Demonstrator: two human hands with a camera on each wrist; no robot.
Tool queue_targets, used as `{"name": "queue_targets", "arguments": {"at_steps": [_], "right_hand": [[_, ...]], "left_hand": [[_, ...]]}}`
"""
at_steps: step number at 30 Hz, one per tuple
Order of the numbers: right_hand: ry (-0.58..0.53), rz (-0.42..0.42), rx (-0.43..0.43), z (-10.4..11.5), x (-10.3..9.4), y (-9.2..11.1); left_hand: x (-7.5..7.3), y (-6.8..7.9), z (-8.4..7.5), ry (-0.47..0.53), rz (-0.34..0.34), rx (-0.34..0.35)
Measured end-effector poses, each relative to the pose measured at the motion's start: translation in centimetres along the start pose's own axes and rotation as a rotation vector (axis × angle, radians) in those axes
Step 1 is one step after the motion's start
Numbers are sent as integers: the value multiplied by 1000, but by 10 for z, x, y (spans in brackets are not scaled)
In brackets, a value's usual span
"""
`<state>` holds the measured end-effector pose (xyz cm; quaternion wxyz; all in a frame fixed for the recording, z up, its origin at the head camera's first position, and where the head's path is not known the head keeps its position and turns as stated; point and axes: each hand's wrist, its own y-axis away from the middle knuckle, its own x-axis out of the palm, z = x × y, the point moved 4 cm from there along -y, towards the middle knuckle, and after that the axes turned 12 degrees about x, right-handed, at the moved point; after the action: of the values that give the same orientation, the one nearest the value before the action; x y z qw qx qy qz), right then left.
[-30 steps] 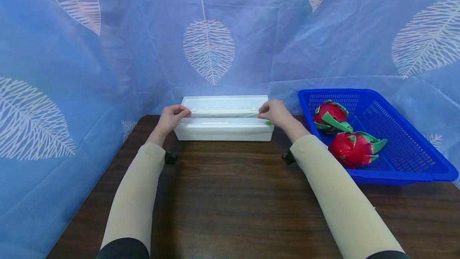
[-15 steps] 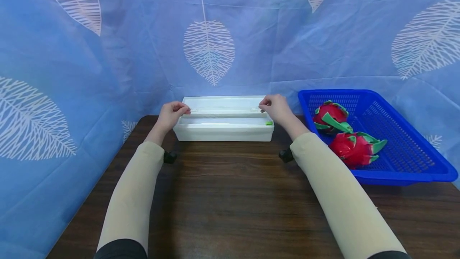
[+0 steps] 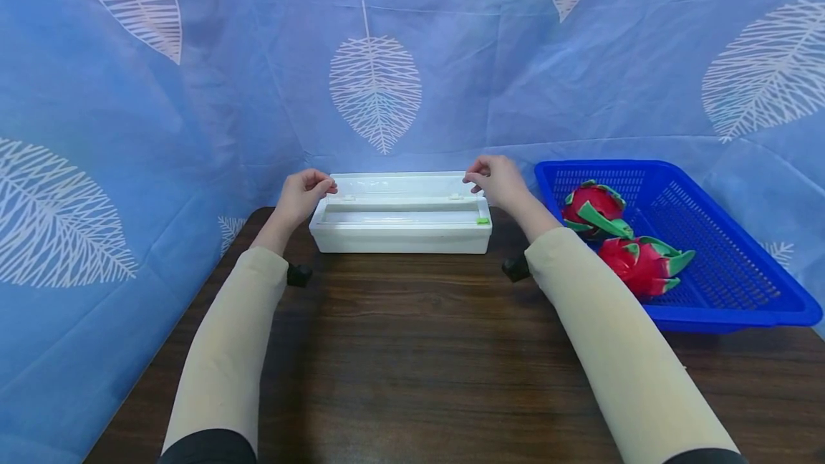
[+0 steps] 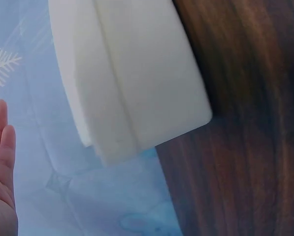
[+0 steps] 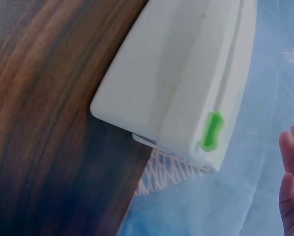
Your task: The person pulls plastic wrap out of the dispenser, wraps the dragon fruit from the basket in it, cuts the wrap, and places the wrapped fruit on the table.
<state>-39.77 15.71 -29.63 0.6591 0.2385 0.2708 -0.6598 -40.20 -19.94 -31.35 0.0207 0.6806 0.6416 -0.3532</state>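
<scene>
Blue leaf-print cloth (image 3: 451, 106) fills the whole back of this spot, with a dark wood table (image 3: 412, 371) in front of it. On the right side of the table there's a big blue basket (image 3: 715, 317), tilted a bit to my eye.

Then the white box (image 3: 402, 240). It's at the far end of the table, straight ahead of the person, long axis running left to right, lid (image 3: 402, 184) up at the back. That's the bit that matters imo: the hands are up at opposite ends of that long axis, a little above it, so neither one is clearly nearer. Left hand (image 3: 303, 195) by the left end, right hand (image 3: 501, 181) by the right, slightly higher in the head view. Thumb and fingertips meet on both, and each looks to be pinching the edge of some clear film, though it's so see-through I can't really trace it.

I don't see anything blocking the gap between them. The basket is just off the right forearm, so that's the tight side.

Smaller stuff: two dragon fruits (image 3: 644, 266) near the basket's left side, and a tiny green tab (image 3: 483, 220) on the box's right end, below the right hand.
</scene>
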Motion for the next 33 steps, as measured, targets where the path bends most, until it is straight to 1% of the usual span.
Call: {"name": "queue_targets", "arguments": {"at_steps": [5,9,12,17,21,26,30,33], "right_hand": [[-11,-10,-10,6,-8,0],[-5,-25,-18,11,-13,0],[0,-34,-26,16,-15,1],[-14,-40,-45,24,-20,1],[-23,-31,-50,29,-26,1],[-27,-26,-65,36,-35,3],[-26,-32,-67,40,-43,4],[-29,-33,-62,44,-49,4]], "left_hand": [[-7,-3,-6,-40,-7,9],[-12,-3,-8,-36,-12,8],[-16,-3,-11,-34,-29,13],[-22,-5,-18,-42,-81,50],[-27,-7,-26,-58,-102,84],[-33,-10,-35,-58,-103,109],[-35,-15,-40,-52,-102,118],[-37,-19,-44,-66,-107,114]]}}
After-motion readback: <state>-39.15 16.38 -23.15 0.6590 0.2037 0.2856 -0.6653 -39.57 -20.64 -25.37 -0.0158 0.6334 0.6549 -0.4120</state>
